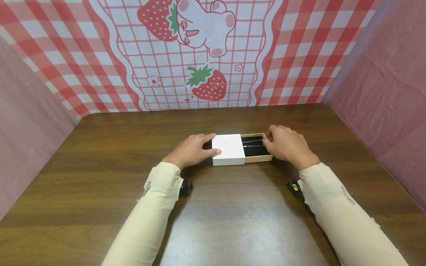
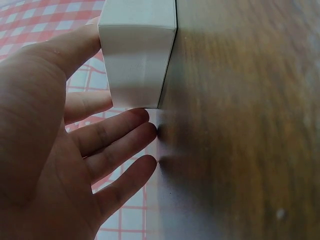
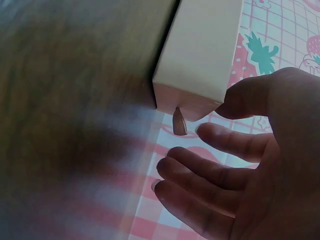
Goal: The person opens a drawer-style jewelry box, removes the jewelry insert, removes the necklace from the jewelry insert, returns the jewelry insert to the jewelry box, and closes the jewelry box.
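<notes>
Right hand (image 1: 287, 144) partly hides drawer (image 1: 258, 159); lettering (image 1: 226, 143) on white cover (image 1: 229, 159) is unreadable

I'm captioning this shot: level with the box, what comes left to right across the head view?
Left-side pink cloth, left grip, white box sleeve, black insert with silvery chain, right grip, right-side pink cloth.
</notes>
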Available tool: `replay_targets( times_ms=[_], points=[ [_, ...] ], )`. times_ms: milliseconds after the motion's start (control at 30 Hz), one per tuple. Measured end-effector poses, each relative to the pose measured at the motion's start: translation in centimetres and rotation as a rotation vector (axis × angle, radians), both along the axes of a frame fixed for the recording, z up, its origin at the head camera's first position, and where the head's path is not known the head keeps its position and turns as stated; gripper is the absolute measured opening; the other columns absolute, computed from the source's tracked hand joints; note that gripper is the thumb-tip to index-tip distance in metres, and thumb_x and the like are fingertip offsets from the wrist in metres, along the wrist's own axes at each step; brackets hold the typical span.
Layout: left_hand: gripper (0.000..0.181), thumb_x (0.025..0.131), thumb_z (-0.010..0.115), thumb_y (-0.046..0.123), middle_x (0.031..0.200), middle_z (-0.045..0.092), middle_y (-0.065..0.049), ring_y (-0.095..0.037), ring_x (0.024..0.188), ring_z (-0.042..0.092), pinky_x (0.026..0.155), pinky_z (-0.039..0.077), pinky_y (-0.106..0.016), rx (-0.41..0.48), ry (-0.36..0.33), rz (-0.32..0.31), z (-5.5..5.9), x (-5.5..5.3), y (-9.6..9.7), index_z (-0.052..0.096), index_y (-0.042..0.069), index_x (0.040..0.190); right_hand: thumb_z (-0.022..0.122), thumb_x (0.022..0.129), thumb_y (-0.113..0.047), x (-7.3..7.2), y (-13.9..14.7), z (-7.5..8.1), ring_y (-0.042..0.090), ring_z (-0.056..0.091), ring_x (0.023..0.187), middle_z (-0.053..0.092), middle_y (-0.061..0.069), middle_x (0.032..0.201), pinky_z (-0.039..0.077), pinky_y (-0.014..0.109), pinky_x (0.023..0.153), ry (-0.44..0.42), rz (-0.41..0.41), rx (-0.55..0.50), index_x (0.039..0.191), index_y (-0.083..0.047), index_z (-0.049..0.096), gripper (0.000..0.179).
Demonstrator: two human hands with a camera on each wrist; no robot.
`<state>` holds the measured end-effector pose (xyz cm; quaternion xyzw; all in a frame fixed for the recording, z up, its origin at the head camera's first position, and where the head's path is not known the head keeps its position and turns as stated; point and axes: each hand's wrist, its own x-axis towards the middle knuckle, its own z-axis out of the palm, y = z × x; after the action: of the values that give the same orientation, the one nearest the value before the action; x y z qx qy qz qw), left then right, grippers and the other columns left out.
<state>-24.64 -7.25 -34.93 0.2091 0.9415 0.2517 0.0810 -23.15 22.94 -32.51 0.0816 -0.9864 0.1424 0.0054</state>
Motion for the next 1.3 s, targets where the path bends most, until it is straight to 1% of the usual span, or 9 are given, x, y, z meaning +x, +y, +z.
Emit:
replay_targets(
  times_ms=[133,300,533,667,900,1067,1300],
  points=[
    [0.076,0.093,0.063,0.057,0.154,0.045,-0.007,-0.023,0.141,0.041,0.114,0.033,-0.046,0.002,0.0,-0.001,0.0,0.0,-0.1,0.039,0.021,0.156,0.058,0.096,-0.028,0.0,-0.2,0.0,0.03,0.056,0.089,0.062,0.014,0.106,0.048,0.056,0.078,0.0,-0.001,-0.004,0.122,-0.002,0.059,0.036],
    [0.076,0.094,0.063,0.056,0.154,0.045,-0.007,-0.024,0.141,0.041,0.114,0.033,-0.046,0.001,0.006,-0.002,0.0,0.1,-0.2,0.039,0.021,0.156,0.058,0.096,-0.031,0.0,-0.5,-0.1,0.03,0.055,0.098,0.058,0.015,0.112,0.046,0.059,0.083,-0.014,0.03,0.009,0.121,-0.004,0.057,0.037],
    [0.076,0.093,0.063,0.057,0.154,0.044,-0.007,-0.024,0.141,0.04,0.114,0.032,-0.046,0.002,-0.005,0.004,-0.1,0.1,-0.2,0.039,0.02,0.156,0.057,0.098,-0.043,0.2,-1.1,-0.2,0.033,0.054,0.109,0.055,0.019,0.125,0.044,0.063,0.092,-0.051,0.052,0.009,0.134,-0.003,0.053,0.054],
    [0.076,0.094,0.063,0.057,0.154,0.045,-0.007,-0.024,0.141,0.04,0.115,0.032,-0.046,0.001,0.003,0.001,-0.1,0.0,-0.1,0.04,0.02,0.155,0.056,0.098,-0.049,0.4,-1.5,-0.3,0.036,0.053,0.117,0.052,0.022,0.133,0.043,0.065,0.094,-0.071,0.066,0.032,0.138,-0.002,0.052,0.062],
    [0.075,0.094,0.063,0.056,0.153,0.045,-0.008,-0.024,0.141,0.041,0.114,0.032,-0.046,-0.001,0.014,-0.012,-0.2,0.1,0.0,0.04,0.019,0.155,0.055,0.098,-0.052,0.8,-1.7,-0.6,0.042,0.048,0.126,0.046,0.028,0.142,0.041,0.067,0.097,-0.098,0.068,0.073,0.144,0.001,0.047,0.071],
    [0.075,0.094,0.062,0.057,0.154,0.045,-0.008,-0.025,0.141,0.041,0.114,0.032,-0.046,0.0,0.012,-0.007,-0.1,0.0,0.0,0.04,0.019,0.155,0.053,0.097,-0.058,0.8,-1.9,-0.6,0.043,0.046,0.128,0.045,0.029,0.144,0.04,0.067,0.1,-0.123,0.074,0.09,0.145,0.002,0.044,0.078],
    [0.075,0.094,0.063,0.056,0.152,0.046,-0.008,-0.024,0.14,0.042,0.114,0.033,-0.046,0.001,0.021,-0.01,0.0,-0.1,0.0,0.04,0.018,0.155,0.047,0.093,-0.072,0.7,-2.2,-0.5,0.04,0.051,0.122,0.053,0.027,0.135,0.043,0.066,0.094,-0.122,0.087,0.115,0.143,0.004,0.046,0.09]
  ],
)
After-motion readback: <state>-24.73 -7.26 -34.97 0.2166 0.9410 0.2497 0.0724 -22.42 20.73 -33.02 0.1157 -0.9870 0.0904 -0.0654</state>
